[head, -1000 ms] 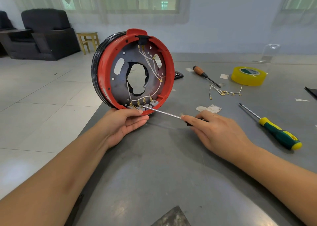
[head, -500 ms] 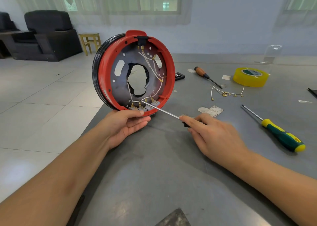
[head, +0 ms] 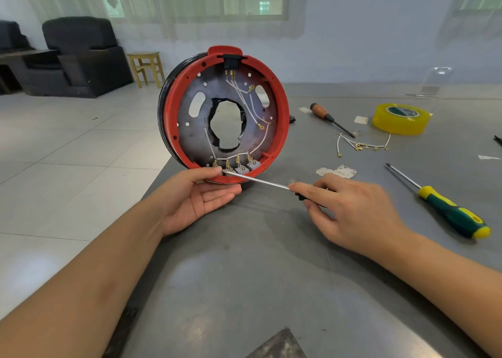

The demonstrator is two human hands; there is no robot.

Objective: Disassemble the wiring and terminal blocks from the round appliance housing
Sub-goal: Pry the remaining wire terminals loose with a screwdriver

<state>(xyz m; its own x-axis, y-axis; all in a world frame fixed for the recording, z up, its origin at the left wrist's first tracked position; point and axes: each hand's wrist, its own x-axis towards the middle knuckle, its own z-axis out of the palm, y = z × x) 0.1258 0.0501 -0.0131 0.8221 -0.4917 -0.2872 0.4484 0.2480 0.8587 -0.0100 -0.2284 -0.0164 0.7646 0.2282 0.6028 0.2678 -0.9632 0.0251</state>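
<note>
While the left hand [head: 202, 194] cups the lower rim of the round housing [head: 282, 108], upright at the table's near-left edge, the right hand [head: 350, 211] grips a screwdriver [head: 260, 180] apparently tipped at the leftmost terminal block [head: 227, 171], needing steady turning next.

Both hands fwd, forearms bare; left hand [head: 201, 194] palm up, fingers curled; right hand [head: 350, 208] pinching, knuckles up.
</note>
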